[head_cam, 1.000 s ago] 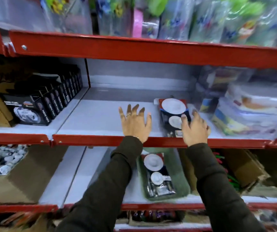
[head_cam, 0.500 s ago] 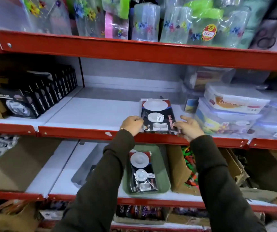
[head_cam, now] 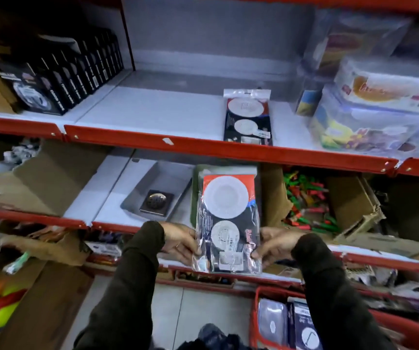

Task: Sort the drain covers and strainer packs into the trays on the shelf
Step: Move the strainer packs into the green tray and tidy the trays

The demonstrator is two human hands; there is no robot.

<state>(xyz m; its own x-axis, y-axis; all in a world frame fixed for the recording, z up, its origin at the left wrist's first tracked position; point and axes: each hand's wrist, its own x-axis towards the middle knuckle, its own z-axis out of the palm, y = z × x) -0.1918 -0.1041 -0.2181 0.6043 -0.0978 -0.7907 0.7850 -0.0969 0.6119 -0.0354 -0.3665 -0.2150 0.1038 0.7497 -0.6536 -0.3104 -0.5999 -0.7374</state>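
Observation:
Both my hands grip one clear strainer pack with two white round strainers on a red and black card. My left hand pinches its lower left edge and my right hand its lower right edge. The pack hangs in front of the lower shelf, over a green tray that it mostly hides. To the left, a grey tray holds a square dark drain cover. A second strainer pack lies flat on the upper shelf.
Black boxed goods line the upper shelf's left; stacked plastic containers fill its right. A torn cardboard box of coloured items sits right of the green tray. A red basket with more packs stands at bottom right.
My hands left the pack lying on the upper shelf and dropped to the lower shelf, where they now hold a pack over the green tray. The view tilted down.

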